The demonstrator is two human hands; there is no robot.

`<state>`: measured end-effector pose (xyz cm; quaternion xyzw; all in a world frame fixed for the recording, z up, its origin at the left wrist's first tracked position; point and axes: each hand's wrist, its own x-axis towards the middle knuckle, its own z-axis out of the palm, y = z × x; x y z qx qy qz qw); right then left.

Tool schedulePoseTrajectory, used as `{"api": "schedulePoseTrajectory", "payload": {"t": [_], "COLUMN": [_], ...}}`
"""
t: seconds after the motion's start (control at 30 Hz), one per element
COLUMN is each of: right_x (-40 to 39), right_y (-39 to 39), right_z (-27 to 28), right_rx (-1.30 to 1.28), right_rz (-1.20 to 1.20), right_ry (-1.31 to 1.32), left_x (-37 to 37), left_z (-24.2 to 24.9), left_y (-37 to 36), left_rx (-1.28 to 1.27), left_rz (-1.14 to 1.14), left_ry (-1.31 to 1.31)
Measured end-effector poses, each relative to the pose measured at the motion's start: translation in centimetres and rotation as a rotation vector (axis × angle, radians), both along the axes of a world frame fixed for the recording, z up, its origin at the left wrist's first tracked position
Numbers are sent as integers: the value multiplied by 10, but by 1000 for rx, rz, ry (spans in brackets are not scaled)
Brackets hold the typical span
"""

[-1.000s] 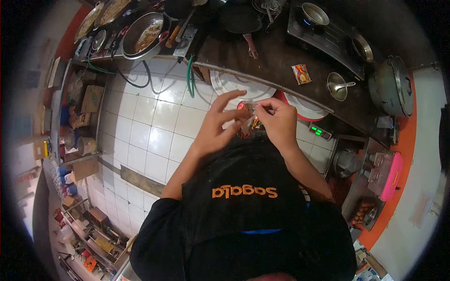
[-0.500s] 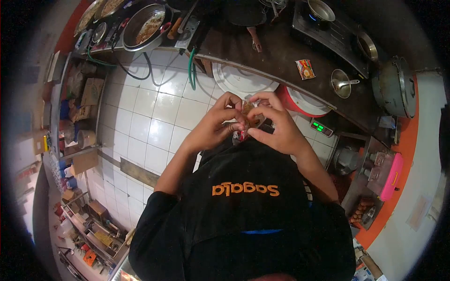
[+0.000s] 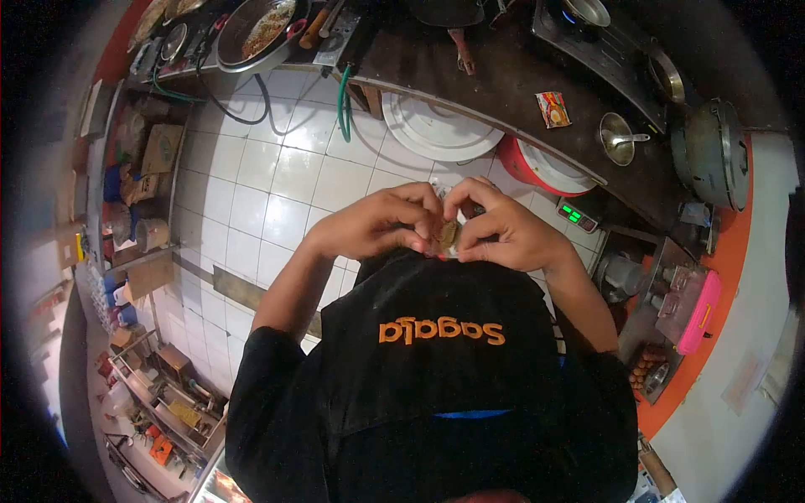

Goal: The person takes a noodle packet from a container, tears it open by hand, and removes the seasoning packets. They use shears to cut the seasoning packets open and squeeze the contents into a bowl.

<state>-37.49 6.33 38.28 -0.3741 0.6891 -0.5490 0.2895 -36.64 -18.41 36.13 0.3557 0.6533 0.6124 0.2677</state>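
"What did your hands have hold of?"

"A small wrapper [image 3: 449, 231]. My left hand [image 3: 381, 221] pinched its left side with the thumb and fingertips. My right hand [image 3: 513, 231] pinched its right side the same way."

"So were your fingers closed?"

"Yes, the tips were closed on it, and both hands were curled. Some fingertips were hidden, so I could not tell how tight they were."

"Where was the wrapper?"

"Up in the air between my 2 hands, just in front of my black top [image 3: 436, 377]. It was apart from the counter [image 3: 495, 92]."

"What was in it?"

"I saw something yellow-brown in the middle. It was too small for me to tell what it was."

"What was on the counter?"

"A red and yellow packet [image 3: 553, 110] lay flat there. Near it, on the right, was a metal bowl [image 3: 615, 152] with a spoon [image 3: 631, 139] in it. Farther right stood a big pot [image 3: 704, 163]."

"Anything lower down?"

"Yes. A red tub [image 3: 514, 165] sat partly under the counter's edge. A scale [image 3: 577, 215] with green numbers was beyond my right hand."
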Motion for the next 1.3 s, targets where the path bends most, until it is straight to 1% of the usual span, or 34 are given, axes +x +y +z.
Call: {"api": "schedulePoseTrajectory", "payload": {"t": [0.1, 0.17, 0.2, 0.27, 0.3, 0.37, 0.4, 0.47, 0.5, 0.57, 0.6, 0.63, 0.67, 0.7, 0.73, 0.8, 0.83, 0.9, 1.0, 1.07, 1.1, 1.17, 1.2, 1.23, 1.3], "right_x": [-2, -1, 1, 5, 7, 9, 9, 9, 10, 11, 10, 11, 14, 17, 19, 24, 25, 26, 24, 24, 25, 24, 23, 23, 19], "right_y": [11, 15, 14, 11, 10, 5, 0, -9, -11, -14, -16, -18, -20, -22, -23, -24, -23, -22, -19, -18, -18, -17, -16, -16, -19], "right_z": [5, 4, 3, 2, 5, 15, 17, 18, 17, 8, 4, 5, 7, 8, 9, 10, 8, 4, 7, 6, 6, 0, -3, -1, 7], "right_rx": [-35, 26, 26, -21, -21, 40, 39, 32, 31, 5, 27, 25, 74, 122, 120, 145, 145, 274, 221, 201, 184, 223, 263, 264, 368], "right_rz": [-36, -61, -60, -126, -124, -255, -254, -302, -307, -278, -277, -279, -300, -322, -323, -225, -227, -107, -90, -106, -123, -103, -82, -85, -15], "right_ry": [-1, 17, 16, 96, 98, 356, 358, 429, 431, 104, 213, 213, 142, 69, 67, 231, 226, 213, 146, 125, 107, 116, 122, 115, 178], "left_x": [3, 11, 13, 16, 17, 16, 16, 15, 15, 17, 17, 17, 18, 19, 19, 20, 22, 25, 31, 35, 38, 42, 45, 46, 44], "left_z": [-9, -10, -10, -12, -15, -24, -28, -34, -34, -34, -34, -34, -34, -36, -39, -40, -39, -41, -44, -38, -42, -48, -48, -49, -52], "left_y": [-11, -11, -9, -4, -3, -2, 2, 13, 15, 19, 22, 26, 27, 27, 25, 25, 25, 25, 21, 21, 19, 15, 15, 15, 13], "left_rx": [76, 111, 110, 157, 158, 264, 264, 505, 504, 588, 586, 614, 641, 638, 621, 601, 575, 546, 470, 276, 274, 210, 114, 112, 156], "left_rz": [62, 165, 166, 259, 262, 319, 320, 350, 346, 369, 366, 374, 382, 382, 403, 423, 390, 357, 349, 501, 500, 341, 364, 360, 338], "left_ry": [-40, -130, -131, -158, -156, -171, -169, -261, -260, -394, -391, -376, -361, -362, -327, -297, -298, -305, -334, -597, -598, -736, -629, -636, -704]}}
